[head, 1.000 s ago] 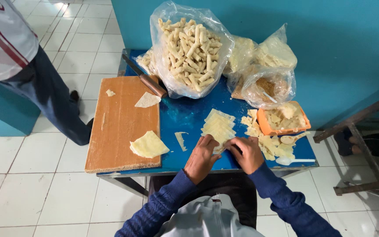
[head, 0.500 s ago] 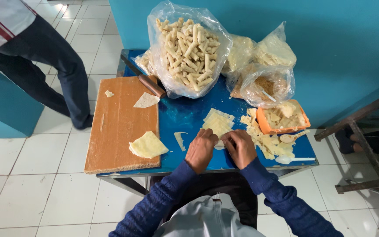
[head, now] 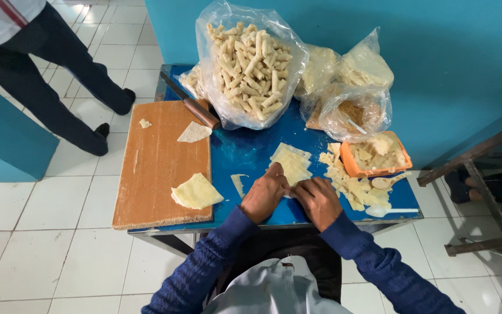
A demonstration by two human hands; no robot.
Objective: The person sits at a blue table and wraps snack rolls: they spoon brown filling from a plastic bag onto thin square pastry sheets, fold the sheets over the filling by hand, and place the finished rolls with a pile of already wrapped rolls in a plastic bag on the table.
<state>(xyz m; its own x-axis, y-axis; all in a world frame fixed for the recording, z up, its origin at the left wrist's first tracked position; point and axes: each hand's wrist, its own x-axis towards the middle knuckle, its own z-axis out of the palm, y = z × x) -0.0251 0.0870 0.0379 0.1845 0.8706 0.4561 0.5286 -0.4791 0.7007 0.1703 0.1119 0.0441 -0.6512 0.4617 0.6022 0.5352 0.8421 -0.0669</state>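
Hands rolling a pastry sheet at the blue table's (head: 245, 154) near edge.
I see my left hand (head: 264, 195) and right hand (head: 319, 200) pinched together over one pale wrapper (head: 289, 192), mostly hidden; judged mid-roll, next needing even fingertip pressure forward.

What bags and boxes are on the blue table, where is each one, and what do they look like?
Big clear bag: back middle of the blue table, round, full of pale rolled sticks.
Small clear bags: back right, against the wall, crumpled, pale and brown bits inside.
Orange tub: right side, shallow, holding pale pieces.
No labels, signs or screens show.
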